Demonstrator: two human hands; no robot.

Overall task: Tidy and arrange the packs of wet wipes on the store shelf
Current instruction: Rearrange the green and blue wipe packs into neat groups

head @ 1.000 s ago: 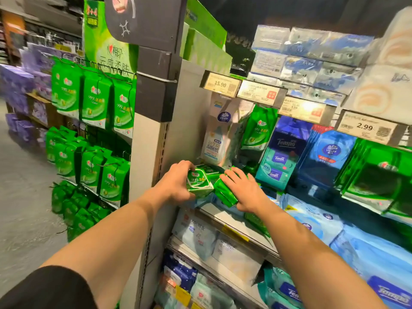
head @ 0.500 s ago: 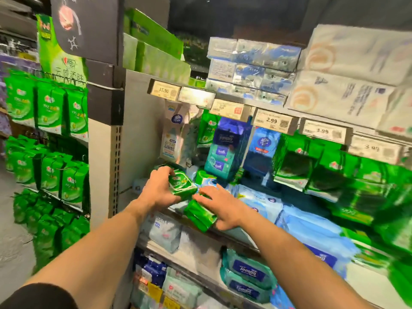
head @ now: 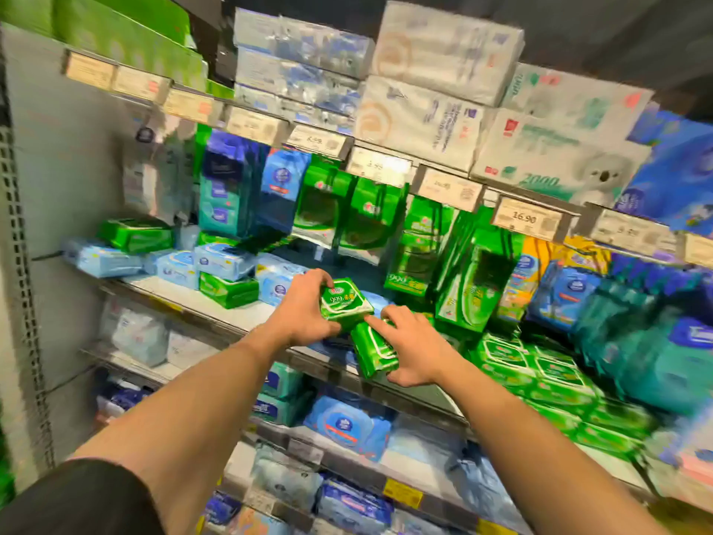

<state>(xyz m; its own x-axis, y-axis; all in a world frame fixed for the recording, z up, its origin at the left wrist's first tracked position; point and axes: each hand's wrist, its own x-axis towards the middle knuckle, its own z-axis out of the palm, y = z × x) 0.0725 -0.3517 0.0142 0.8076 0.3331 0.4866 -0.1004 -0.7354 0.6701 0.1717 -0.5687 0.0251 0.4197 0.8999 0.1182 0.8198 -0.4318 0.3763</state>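
Hands met in front of the middle shelf [head: 200, 303], each with its own green pack of wet wipes. Our left hand [head: 304, 314] gripped the upper green pack [head: 345, 303], fingers curled over its far edge and thumb under its near side, so its printed face tilted up toward us. Our right hand [head: 411, 347] held the lower green pack [head: 374, 351], the thumb tucked under its lower end and the forefinger stretched across its top to the corner of the upper pack; the two packs touched there. Both packs were off the shelf board, just out past its front edge. To the left on that board lay pale blue packs [head: 222, 260], one of them sitting on a flat green pack [head: 228, 289]. To the right sat a stack of flat green packs [head: 536, 370], with green hanging packs [head: 368, 214] behind, below the price tags [head: 526, 218]. Much of the right side was blurred.
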